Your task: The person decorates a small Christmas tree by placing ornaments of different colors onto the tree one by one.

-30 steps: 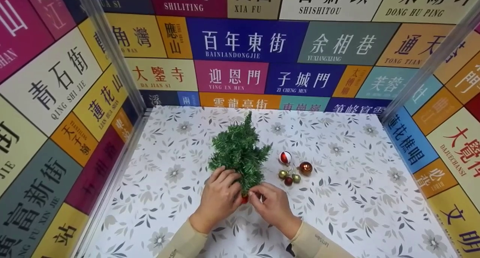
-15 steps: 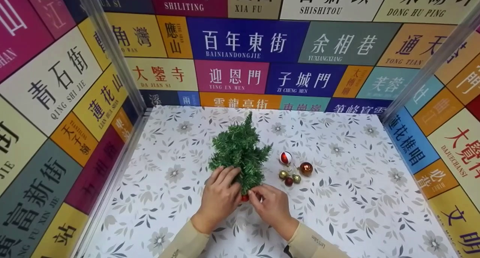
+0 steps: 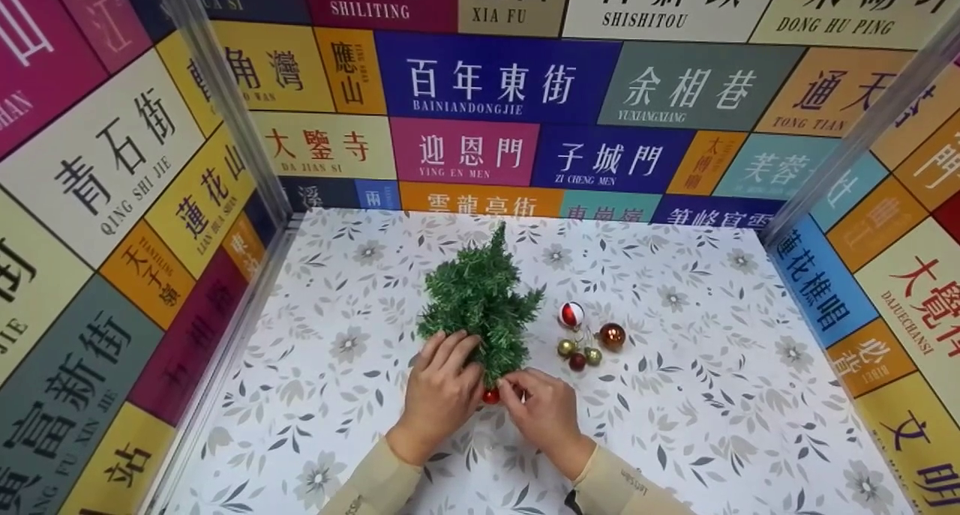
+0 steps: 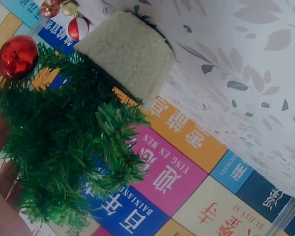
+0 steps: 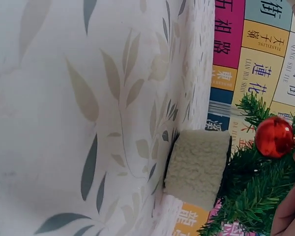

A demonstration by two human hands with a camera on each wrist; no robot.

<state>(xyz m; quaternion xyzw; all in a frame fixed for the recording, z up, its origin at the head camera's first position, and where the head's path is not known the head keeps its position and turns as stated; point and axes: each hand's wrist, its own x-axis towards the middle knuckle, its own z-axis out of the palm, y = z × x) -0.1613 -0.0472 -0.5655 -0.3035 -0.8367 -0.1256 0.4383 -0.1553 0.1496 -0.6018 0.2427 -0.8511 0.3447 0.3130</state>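
Red ball btwn hands, just L of R hand, thumb + finger pinching its top; L hand over upright tree, fingers bent, grip unclear.

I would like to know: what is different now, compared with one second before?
Only a little: the wrists of the left hand and right hand have drawn slightly inward, and more of the red ball between them shows. I see nothing newly taken or let go. The green tree and the loose balls to its right stay where they were.
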